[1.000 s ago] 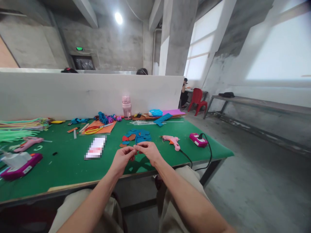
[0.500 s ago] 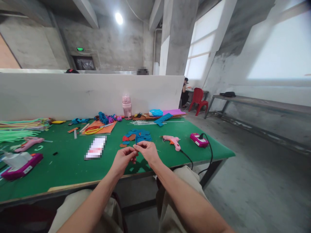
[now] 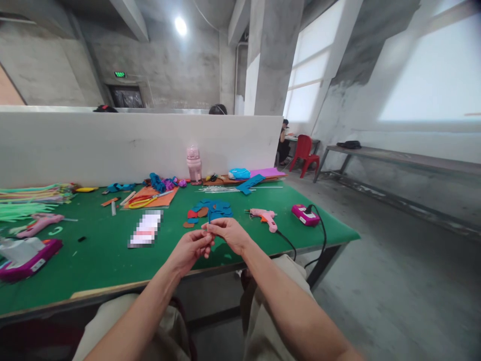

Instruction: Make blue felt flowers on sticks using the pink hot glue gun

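Note:
My left hand [image 3: 191, 245] and my right hand [image 3: 230, 233] meet fingertip to fingertip over the front of the green table. A narrow blue piece [image 3: 209, 214], seemingly felt or foam, stands up from the right hand's pinch. The left fingers are closed against the right fingertips; what lies between them is hidden. Just beyond the hands is a loose pile of blue cut pieces [image 3: 220, 206], with a few red and brown ones among them. To the right of my right hand lies a pink glue gun [image 3: 264, 216].
A magenta power box [image 3: 305, 215] with a black cord sits near the right edge. Left of the hands lie a phone [image 3: 146, 228] and yellow-handled scissors [image 3: 143, 200]. A pink bottle [image 3: 194, 164] stands by the white partition [image 3: 112, 145]. Pipe cleaners [image 3: 30, 206] and another glue gun [image 3: 39, 225] are far left.
The view has shifted slightly. My hands stay pinched together over the same spot, with the left fingers moving a little against the right ones.

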`<state>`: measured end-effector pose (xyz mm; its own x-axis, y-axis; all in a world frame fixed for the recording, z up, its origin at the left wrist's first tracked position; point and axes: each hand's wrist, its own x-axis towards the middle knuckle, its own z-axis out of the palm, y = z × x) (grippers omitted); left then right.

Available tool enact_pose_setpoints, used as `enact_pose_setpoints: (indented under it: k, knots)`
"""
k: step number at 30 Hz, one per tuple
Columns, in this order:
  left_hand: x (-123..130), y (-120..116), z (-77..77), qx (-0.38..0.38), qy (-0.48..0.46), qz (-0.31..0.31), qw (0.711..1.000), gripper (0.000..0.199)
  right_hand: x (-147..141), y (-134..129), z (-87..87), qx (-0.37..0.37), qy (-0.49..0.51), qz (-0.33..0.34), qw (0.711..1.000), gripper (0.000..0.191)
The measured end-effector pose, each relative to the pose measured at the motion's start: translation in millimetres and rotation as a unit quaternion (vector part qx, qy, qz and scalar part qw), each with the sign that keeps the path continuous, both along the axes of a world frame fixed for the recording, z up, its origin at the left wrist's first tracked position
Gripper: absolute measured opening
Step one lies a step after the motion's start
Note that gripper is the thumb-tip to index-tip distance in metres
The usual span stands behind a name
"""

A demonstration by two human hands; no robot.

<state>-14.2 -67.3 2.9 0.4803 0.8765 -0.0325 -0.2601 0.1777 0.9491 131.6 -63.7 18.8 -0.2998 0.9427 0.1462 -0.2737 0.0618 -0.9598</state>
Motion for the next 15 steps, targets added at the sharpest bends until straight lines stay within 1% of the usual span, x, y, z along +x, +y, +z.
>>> enact_pose_setpoints:
  k: [3, 6, 11, 13, 15]
  knots:
    - [1, 0, -0.2, 0.008, 0.001, 0.001, 1.000, 0.015, 0, -2, 1.5, 0.020, -0.006, -0.003, 1.000, 0.027]
    - [2, 0, 0.2, 0.012, -0.002, 0.008, 1.000, 0.015, -3, -2, 1.7, 0.035, -0.009, -0.022, 0.999, 0.025]
    - [4, 1, -1.0, 0.019, 0.009, 0.057, 0.998, 0.017, -10, 0, -2.7, 0.033, -0.002, -0.086, 0.996, 0.026]
    - [3, 2, -1.2, 0.018, 0.009, 0.064, 0.998, 0.017, -8, 3, -3.6, 0.021, 0.003, -0.076, 0.997, 0.028]
    - [3, 2, -0.7, 0.011, 0.006, 0.054, 0.998, 0.017, -4, 5, -3.7, -0.010, 0.026, -0.045, 0.999, 0.033]
